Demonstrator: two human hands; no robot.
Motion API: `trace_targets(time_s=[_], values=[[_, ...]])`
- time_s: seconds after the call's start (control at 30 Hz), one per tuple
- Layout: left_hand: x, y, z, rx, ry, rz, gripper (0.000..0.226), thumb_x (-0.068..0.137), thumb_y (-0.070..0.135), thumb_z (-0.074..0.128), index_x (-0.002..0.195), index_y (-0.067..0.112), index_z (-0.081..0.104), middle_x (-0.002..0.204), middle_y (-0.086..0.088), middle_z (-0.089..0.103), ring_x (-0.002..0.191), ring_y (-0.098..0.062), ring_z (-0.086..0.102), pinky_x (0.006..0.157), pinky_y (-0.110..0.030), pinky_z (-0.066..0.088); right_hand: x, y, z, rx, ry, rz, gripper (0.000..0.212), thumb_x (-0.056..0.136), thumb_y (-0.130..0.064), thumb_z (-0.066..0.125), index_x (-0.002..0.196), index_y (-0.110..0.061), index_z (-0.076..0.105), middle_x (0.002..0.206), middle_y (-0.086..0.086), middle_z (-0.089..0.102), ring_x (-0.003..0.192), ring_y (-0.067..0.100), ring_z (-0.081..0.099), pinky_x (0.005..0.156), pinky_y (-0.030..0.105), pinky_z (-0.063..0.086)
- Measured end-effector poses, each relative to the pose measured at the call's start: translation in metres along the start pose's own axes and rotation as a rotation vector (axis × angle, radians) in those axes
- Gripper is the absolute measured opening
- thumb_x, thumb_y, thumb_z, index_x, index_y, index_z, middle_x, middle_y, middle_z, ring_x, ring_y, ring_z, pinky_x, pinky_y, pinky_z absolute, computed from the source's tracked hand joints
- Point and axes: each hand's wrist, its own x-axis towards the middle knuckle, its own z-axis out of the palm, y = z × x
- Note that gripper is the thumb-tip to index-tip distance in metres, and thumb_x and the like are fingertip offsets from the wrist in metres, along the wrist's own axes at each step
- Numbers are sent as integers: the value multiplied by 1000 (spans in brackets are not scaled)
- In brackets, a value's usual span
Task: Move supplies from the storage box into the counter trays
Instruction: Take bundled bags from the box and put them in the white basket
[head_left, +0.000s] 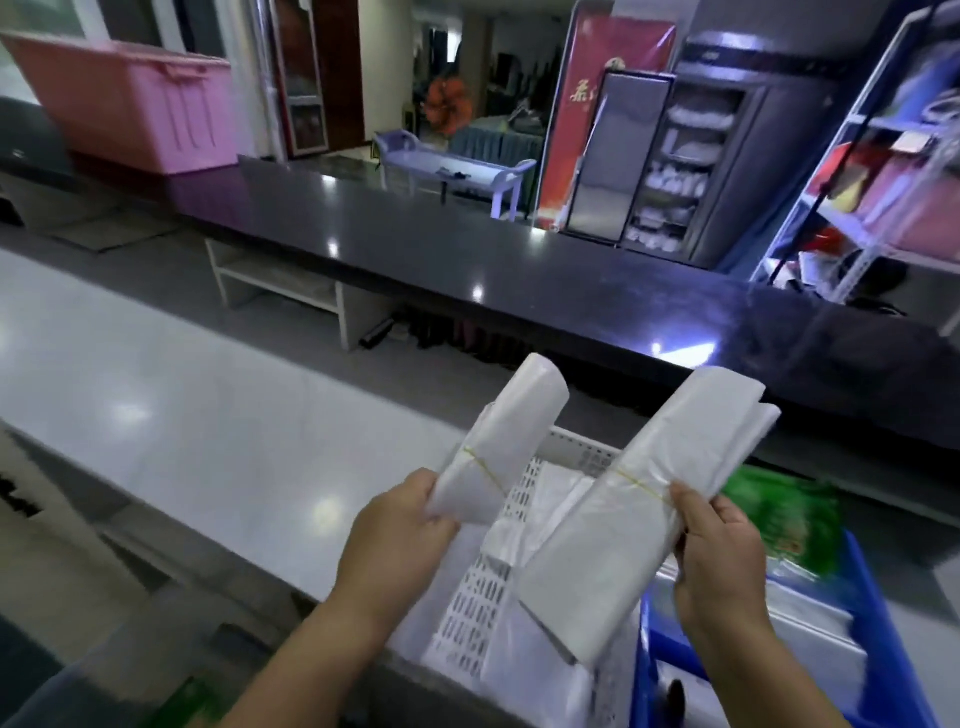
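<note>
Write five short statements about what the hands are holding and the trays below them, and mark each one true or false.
1. Each hand holds a bundle of white plastic bags. True: the left hand grips the left bundle, the right hand the right bundle.
2. Both bundles are tied with red ribbon. False: a thin yellow rubber band circles each.
3. The bundles are held above a white perforated tray. True.
4. The tray to the right is pink. False: it is a blue tray; the pink storage box sits far off on the dark counter.
5. The white tray is empty. False: white bags already lie in it.
</note>
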Motion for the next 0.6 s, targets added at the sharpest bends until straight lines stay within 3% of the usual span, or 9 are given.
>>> trace_targets(time_s=[0.17, 0.3, 0.4, 0.47, 0.6], values=[[25, 2, 60, 130, -61, -86, 22, 79, 18, 52, 64, 22, 37, 63, 2, 51, 63, -23, 51, 46, -28, 28, 38, 5, -19, -53, -75, 7, 14, 88, -10, 59, 79, -12, 69, 69, -9, 75, 58, 3, 65, 50, 15, 53], [28, 0, 81, 206, -123, -141, 11, 83, 11, 48, 84, 20, 43, 90, -9, 61, 84, -30, 59, 61, -30, 38, 53, 9, -23, -84, -124, 35, 14, 87, -10, 60, 79, -13, 71, 73, -7, 75, 59, 5, 66, 50, 17, 53], [25, -3, 87, 559, -143, -95, 40, 82, -1, 46, 118, 15, 40, 113, -6, 53, 93, -22, 60, 66, -26, 41, 56, 10, -19, -97, -143, 58, 13, 87, -9, 59, 80, -12, 70, 72, -7, 75, 60, 5, 66, 51, 17, 54], [21, -9, 92, 790, -131, -25, 57, 75, -6, 55, 125, 10, 33, 119, -5, 44, 96, -17, 58, 66, -23, 41, 56, 12, -18, -105, -145, 57, 13, 88, -8, 59, 82, -12, 69, 73, -7, 75, 60, 5, 66, 51, 17, 54], [24, -22, 103, 908, -205, 110, 62, 76, 3, 60, 130, 12, 32, 134, -11, 36, 117, -25, 42, 90, -31, 40, 50, 15, -13, -137, -137, 46, 14, 87, -7, 59, 80, -12, 70, 81, -1, 73, 66, 10, 64, 57, 22, 53]])
